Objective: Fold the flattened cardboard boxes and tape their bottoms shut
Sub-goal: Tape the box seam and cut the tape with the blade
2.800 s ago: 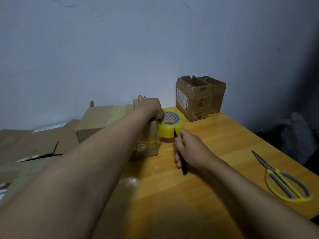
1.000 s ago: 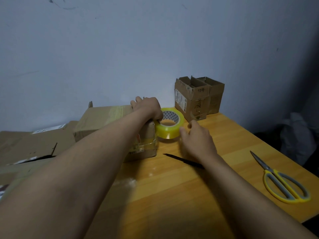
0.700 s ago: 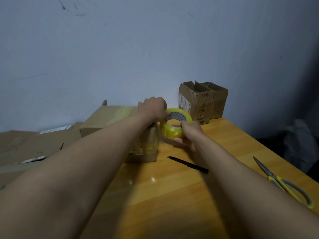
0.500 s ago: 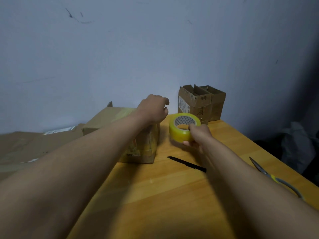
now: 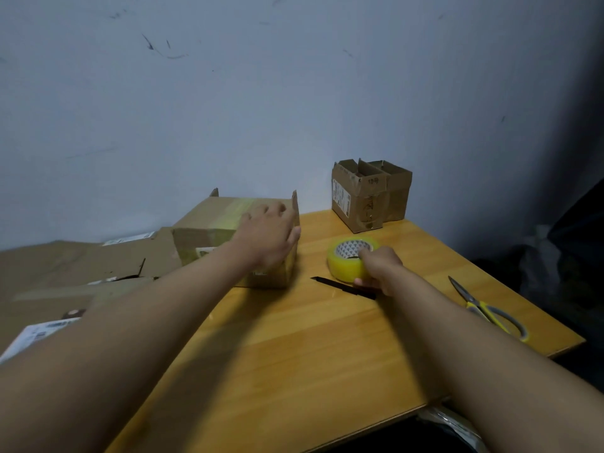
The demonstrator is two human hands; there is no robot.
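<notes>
- Under our left hand point(image 5: 268, 235) sits the cardboard box point(image 5: 228, 238) we are taping; it is brown and squat, turned so a closed face is up, with a pale yellowish strip of clear tape point(image 5: 233, 212) running across that face; two small flap corners stick up at its far edge; a printed label shows on its near side, partly behind our wrist
- Our left hand lies flat on the box's top at its right end, fingers straight and slightly spread, reaching toward the far edge; the thumb hangs past the right edge; the forearm comes in from the lower left
- Just right of that hand, on the wooden table point(image 5: 310, 361), stands the roll of tape point(image 5: 349, 261), yellow-tinted with a patterned core, apart from the box
- Our right hand point(image 5: 379, 271) grips the roll from its near right side, fingers curled over the rim and the thumb low against the outside; the wrist is bent slightly
- Directly below the right hand lies a slim black knife point(image 5: 343, 287) on the table, its tip pointing left
- Well right of that hand lie yellow-handled scissors point(image 5: 487, 308)
- Beyond the right hand, by the wall, stand two small open boxes point(image 5: 371, 194) side by side
- Left of our left forearm lie flattened cartons point(image 5: 65, 273), some with white labels
</notes>
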